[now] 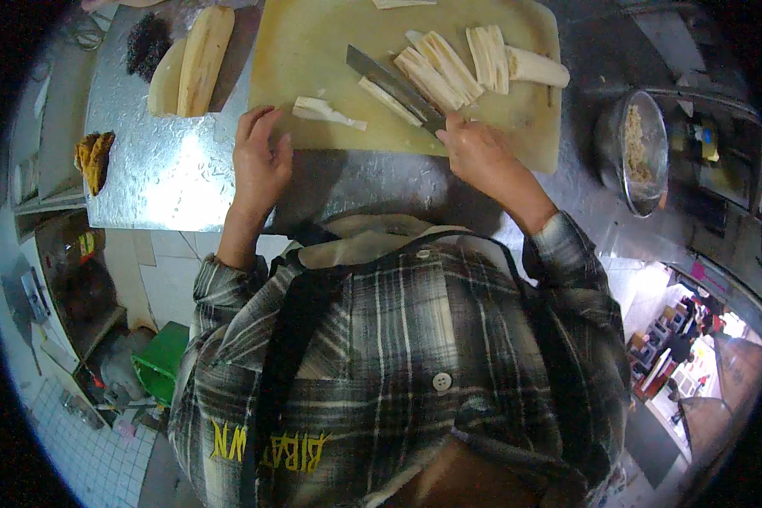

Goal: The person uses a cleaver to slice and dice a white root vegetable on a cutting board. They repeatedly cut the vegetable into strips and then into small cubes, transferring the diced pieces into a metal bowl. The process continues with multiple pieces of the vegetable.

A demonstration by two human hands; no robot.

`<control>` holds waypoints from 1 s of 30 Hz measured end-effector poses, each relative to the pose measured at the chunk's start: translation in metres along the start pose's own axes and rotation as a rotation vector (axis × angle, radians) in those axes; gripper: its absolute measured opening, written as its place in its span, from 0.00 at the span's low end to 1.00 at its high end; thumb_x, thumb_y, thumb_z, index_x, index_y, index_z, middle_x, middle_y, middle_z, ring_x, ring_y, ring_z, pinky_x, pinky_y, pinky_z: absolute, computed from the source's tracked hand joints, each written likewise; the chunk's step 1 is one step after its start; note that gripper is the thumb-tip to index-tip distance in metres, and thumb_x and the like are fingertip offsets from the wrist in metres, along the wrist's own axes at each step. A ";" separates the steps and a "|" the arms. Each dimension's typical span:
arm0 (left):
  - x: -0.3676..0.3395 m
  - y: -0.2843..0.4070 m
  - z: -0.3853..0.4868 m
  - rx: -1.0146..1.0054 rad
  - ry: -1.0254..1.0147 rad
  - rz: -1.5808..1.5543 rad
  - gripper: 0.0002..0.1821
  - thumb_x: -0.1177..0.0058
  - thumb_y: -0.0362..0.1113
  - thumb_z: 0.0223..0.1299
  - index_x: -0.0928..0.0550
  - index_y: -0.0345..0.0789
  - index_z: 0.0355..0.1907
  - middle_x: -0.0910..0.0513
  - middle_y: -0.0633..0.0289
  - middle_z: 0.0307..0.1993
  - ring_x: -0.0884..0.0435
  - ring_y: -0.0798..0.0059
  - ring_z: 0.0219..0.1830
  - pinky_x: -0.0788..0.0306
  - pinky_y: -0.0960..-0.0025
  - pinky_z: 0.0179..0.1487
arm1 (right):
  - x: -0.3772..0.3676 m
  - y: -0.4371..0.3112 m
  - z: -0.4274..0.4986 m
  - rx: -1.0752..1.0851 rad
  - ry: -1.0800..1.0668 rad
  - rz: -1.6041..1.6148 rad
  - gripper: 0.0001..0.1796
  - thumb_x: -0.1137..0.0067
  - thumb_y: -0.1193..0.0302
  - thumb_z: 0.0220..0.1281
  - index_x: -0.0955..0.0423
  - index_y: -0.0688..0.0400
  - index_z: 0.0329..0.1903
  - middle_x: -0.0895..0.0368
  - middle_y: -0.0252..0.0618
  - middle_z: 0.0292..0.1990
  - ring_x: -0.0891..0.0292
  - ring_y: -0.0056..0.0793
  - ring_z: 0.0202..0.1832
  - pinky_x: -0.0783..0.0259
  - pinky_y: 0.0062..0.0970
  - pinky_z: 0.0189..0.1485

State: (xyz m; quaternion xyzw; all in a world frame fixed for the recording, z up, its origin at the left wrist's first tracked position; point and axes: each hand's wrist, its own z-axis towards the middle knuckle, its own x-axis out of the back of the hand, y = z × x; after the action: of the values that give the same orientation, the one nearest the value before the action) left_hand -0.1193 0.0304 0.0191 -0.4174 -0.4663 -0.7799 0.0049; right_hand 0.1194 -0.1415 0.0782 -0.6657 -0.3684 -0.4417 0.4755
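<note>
My right hand (479,149) grips the handle of a kitchen knife (387,82), its blade lying slantwise over a yellowed cutting board (317,51). Along the blade's near side rests a narrow cut strip (390,101) of pale vegetable, which looks like lotus root. Beyond the blade are grooved cut slabs (438,70), another cut section (487,58) and an uncut end piece (536,66). My left hand (262,149) holds nothing, fingers apart and curled, at the board's near left edge. Just right of it lies a thin scrap (330,113).
Two whole pale pieces (204,63) and a dark scouring pad (148,47) sit on the wet metal table (140,171) at left. A yellow-brown cloth (94,160) is at its left edge. At right stands a metal bowl (648,140) with pale chopped food. A green bin (159,365) is below.
</note>
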 end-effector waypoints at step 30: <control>-0.030 -0.005 -0.005 -0.431 -0.003 0.125 0.12 0.47 0.27 0.46 0.23 0.34 0.37 0.26 0.53 0.43 0.26 0.57 0.43 0.31 0.60 0.45 | -0.012 -0.042 -0.002 -0.007 -0.047 0.088 0.14 0.51 0.65 0.61 0.35 0.66 0.36 0.27 0.60 0.22 0.29 0.59 0.28 0.34 0.50 0.32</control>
State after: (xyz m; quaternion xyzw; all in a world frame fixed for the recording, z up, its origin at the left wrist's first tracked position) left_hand -0.1049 0.0184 -0.0052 -0.4381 -0.2621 -0.8591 -0.0367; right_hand 0.0761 -0.1327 0.0799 -0.6930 -0.3484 -0.4059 0.4834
